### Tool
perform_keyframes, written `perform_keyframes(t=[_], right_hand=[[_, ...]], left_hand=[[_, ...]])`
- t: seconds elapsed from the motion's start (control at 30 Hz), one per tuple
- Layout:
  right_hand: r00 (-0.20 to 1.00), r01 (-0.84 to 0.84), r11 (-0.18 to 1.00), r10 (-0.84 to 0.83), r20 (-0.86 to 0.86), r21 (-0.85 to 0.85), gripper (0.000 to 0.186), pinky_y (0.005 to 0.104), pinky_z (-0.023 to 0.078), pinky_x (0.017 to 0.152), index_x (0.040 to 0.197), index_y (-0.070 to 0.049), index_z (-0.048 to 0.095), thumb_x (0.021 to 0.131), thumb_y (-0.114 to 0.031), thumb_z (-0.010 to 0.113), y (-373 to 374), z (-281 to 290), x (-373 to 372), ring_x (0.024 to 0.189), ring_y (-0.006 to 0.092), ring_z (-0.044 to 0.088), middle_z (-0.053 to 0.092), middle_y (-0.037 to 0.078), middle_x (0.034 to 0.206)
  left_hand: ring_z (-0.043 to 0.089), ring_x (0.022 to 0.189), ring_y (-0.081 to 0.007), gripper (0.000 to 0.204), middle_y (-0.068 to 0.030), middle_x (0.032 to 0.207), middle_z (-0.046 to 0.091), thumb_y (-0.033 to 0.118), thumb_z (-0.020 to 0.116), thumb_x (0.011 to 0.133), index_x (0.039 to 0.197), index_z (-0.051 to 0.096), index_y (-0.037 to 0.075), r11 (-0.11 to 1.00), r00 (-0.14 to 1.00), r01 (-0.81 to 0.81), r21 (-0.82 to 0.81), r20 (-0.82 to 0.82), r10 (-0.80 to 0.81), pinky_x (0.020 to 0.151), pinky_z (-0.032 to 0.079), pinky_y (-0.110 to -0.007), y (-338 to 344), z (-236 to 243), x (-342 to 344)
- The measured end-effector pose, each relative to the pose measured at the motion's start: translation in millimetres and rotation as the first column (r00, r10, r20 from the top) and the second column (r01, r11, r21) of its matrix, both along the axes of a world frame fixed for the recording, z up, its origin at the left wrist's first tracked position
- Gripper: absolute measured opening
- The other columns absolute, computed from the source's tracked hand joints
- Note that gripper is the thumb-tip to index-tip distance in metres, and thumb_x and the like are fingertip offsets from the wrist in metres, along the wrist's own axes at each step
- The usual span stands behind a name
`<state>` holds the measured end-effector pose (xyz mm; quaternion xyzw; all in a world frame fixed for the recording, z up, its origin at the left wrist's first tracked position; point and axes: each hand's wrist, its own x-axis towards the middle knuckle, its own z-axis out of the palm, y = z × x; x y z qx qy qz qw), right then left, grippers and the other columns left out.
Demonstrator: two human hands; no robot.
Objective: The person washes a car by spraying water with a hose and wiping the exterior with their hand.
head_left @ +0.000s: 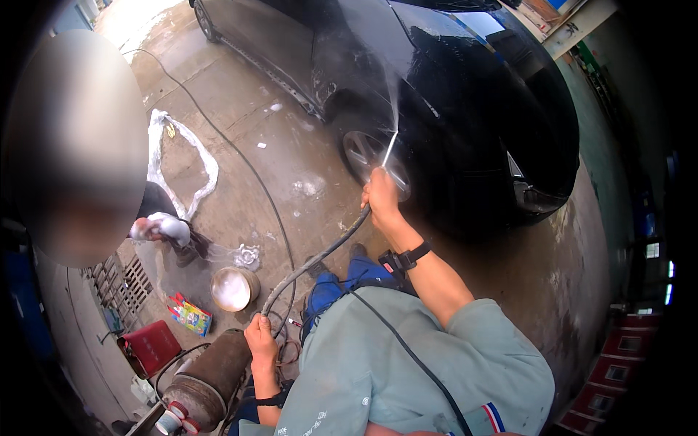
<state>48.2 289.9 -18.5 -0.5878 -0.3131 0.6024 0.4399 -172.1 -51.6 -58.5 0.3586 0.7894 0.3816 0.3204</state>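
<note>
My right hand [382, 193] is closed round the rear of a thin metal spray wand [390, 150]. Water fans out from its tip toward the side of a dark car [451, 94], above a spoked wheel [363, 154]. From that hand a thick dark hose [320, 256] runs back across my front to my left hand [260, 337], whose fingers are wrapped round it low on the left. The wand's grip is hidden in my right fist.
Another person [163, 225] with a foamy hand is at the left, beside a white foam-covered hose [211, 171]. Nearby are a bucket of suds [253, 288], a colourful bag [190, 315], a red container [150, 347] and a rusty cylinder [207, 381]. A thin hose [243, 156] crosses the wet floor.
</note>
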Motion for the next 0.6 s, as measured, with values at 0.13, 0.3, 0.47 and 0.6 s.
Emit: perform_keyframes(t=[0.13, 0.3, 0.47, 0.6], right_hand=[[0.997, -0.07, 0.996, 0.069, -0.027, -0.062, 0.022, 0.0297, 0.041, 0.04, 0.08, -0.006, 0.043, 0.092, -0.024, 0.038, -12.9, -0.3, -2.0, 0.045, 0.0126, 0.044, 0.045, 0.004, 0.06], [0.967, -0.163, 0.951, 0.101, -0.235, -0.264, 0.016, 0.0265, 0.038, 0.041, 0.079, -0.008, 0.043, 0.088, -0.02, 0.039, -43.0, -42.5, 20.8, 0.044, 0.0095, 0.041, 0.042, 0.001, 0.056], [0.951, 0.003, 0.971, -0.077, -0.299, -0.239, 0.016, 0.026, 0.036, 0.04, 0.075, -0.012, 0.041, 0.087, -0.022, 0.041, -103.2, -42.5, 63.3, 0.044, 0.0082, 0.039, 0.039, -0.002, 0.056], [0.915, 0.274, 0.93, -0.331, -0.233, -0.245, 0.015, 0.0258, 0.036, 0.041, 0.075, -0.013, 0.041, 0.087, -0.022, 0.041, -164.4, -58.0, 113.4, 0.044, 0.0085, 0.038, 0.039, -0.002, 0.056]], left_hand=[[0.031, 0.048, -0.0173, 0.049, -0.0118, 0.051, 0.032, 0.038, 0.042, 0.095, 0.065, 0.036, 0.0, 0.999, 1.0, 0.018, 0.037, -0.014, -0.018, 0.045, 0.026, -0.037, -21.8, 4.7, -1.4], [0.031, 0.049, -0.0144, 0.049, -0.0086, 0.05, 0.033, 0.037, 0.042, 0.095, 0.064, 0.036, 0.0, 0.997, 0.999, 0.011, 0.08, -0.048, -0.007, 0.045, 0.026, -0.035, -42.2, 8.4, 17.7], [0.032, 0.051, -0.0114, 0.051, -0.0056, 0.05, 0.035, 0.04, 0.043, 0.094, 0.064, 0.04, 0.0, 0.992, 0.999, 0.023, 0.122, 0.032, -0.027, 0.045, 0.026, -0.033, -88.4, 1.3, 46.2], [0.032, 0.052, -0.0103, 0.052, -0.0038, 0.051, 0.036, 0.042, 0.044, 0.094, 0.064, 0.041, 0.0, 0.989, 0.99, 0.143, 0.027, 0.008, -0.143, 0.045, 0.027, -0.032, -125.8, 9.3, 72.4]])
